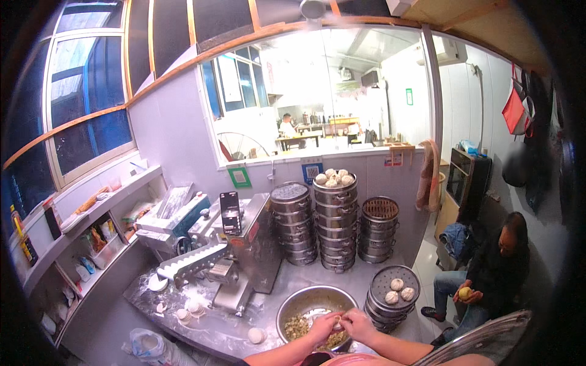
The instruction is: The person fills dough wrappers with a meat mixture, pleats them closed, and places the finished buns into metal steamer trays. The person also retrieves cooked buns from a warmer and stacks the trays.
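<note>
Over a large steel bowl [287, 305] of chopped filling [296, 325], my left hand [324, 327] and my right hand [358, 324] meet, fingertips together around a small piece of pale dough [338, 324], probably a bun being pinched; it is mostly hidden by the fingers. Three pleated buns [397, 284] sit apart on a perforated steamer tray [382, 280] right of the bowl. More buns [333, 177] are heaped on top of the tall middle steamer stack [337, 219]. Left of the bowl, a short stack of round dough wrappers [257, 335] lies on the floured metal table [210, 336].
A dough machine with a small conveyor [194, 263] and a phone [230, 212] stands at the left. Further dough wrappers [184, 315] lie nearby. Steamer stacks [293, 224] line the back wall. A seated person [496, 265] at the right holds a yellowish round thing [465, 293].
</note>
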`<state>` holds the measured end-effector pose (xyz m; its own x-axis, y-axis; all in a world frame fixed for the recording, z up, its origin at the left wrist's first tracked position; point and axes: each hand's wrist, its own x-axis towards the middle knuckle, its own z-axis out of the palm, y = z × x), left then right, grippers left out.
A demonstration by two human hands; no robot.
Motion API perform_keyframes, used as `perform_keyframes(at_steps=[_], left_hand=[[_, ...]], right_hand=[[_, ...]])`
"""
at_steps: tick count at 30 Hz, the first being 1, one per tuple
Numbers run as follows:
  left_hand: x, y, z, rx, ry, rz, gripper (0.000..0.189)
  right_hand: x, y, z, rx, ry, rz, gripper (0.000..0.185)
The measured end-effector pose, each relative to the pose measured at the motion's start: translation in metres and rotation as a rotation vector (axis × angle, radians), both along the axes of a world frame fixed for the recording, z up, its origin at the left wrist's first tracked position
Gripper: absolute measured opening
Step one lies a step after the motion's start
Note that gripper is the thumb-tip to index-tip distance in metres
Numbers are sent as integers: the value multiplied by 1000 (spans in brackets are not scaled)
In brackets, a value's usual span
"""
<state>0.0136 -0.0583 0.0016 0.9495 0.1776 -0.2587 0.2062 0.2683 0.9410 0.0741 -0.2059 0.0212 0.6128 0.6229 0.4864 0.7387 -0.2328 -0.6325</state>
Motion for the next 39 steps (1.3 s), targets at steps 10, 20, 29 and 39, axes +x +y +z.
perform_keyframes(at_steps=[10,20,29,39], left_hand=[[4,10,-11,20,42,-102,32],[16,12,-1,-251,145,-101,37],[21,0,-22,-708,290,147,47],[24,8,-13,-309,346,-79,54]], right_hand=[[7,-4,-4,-52,-15,9,12],[10,1,9,-117,208,-14,15],[5,5,-3,70,135,-98,16],[10,-2,-40,-17,197,-92,25]])
